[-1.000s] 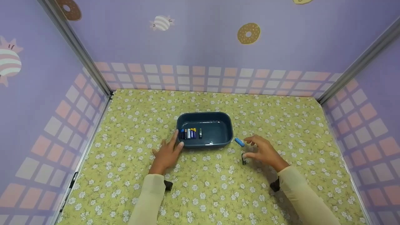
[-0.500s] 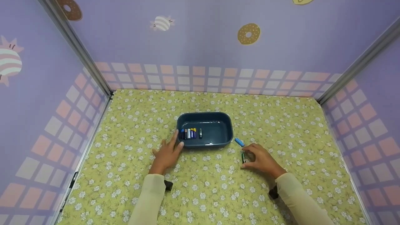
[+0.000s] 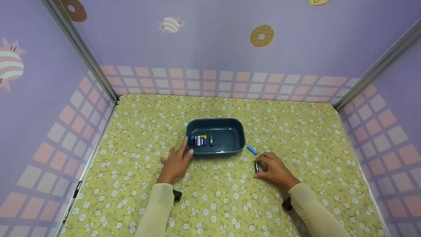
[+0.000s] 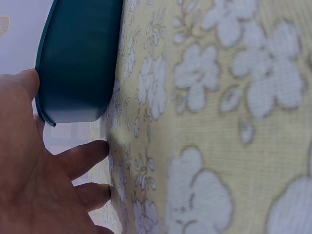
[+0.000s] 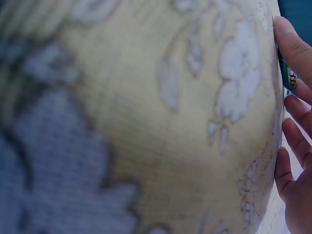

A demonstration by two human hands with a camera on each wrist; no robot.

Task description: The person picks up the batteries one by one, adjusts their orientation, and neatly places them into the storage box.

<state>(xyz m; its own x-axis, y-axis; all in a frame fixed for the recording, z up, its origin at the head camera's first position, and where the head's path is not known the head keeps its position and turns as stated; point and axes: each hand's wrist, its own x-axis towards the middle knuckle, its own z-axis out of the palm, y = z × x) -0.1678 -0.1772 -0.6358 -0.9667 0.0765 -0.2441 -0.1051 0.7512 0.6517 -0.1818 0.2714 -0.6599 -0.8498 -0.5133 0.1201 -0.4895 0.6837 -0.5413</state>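
Note:
A dark teal plastic bin (image 3: pixel 230 152) stands mid-table. My left hand (image 3: pixel 174 164) rests at its near left corner with fingers fairly straight, thumb on the rim and index finger along the left side. In the left wrist view, other fingertips (image 4: pixel 100 194) touch the cloth. To the right of the bin, my right hand (image 3: pixel 274 169) pinches a dark green battery (image 3: pixel 256 167) end to end between thumb and index finger, low at the cloth. The right wrist view shows part of that battery (image 5: pixel 287 73). A light blue battery (image 3: pixel 252 150) lies between this hand and the bin.
Inside the bin, several batteries (image 3: pixel 198 141) stand side by side in a row at the left. A dark green battery (image 3: pixel 211 141) sits slightly apart from them. A yellow floral cloth (image 3: pixel 223 197) covers the table, with purple patterned walls (image 3: pixel 213 49) at back and sides.
My right hand has moved a little toward me and left, closing thumb and index finger on the ends of the green battery. The left hand and the bin have stayed still.

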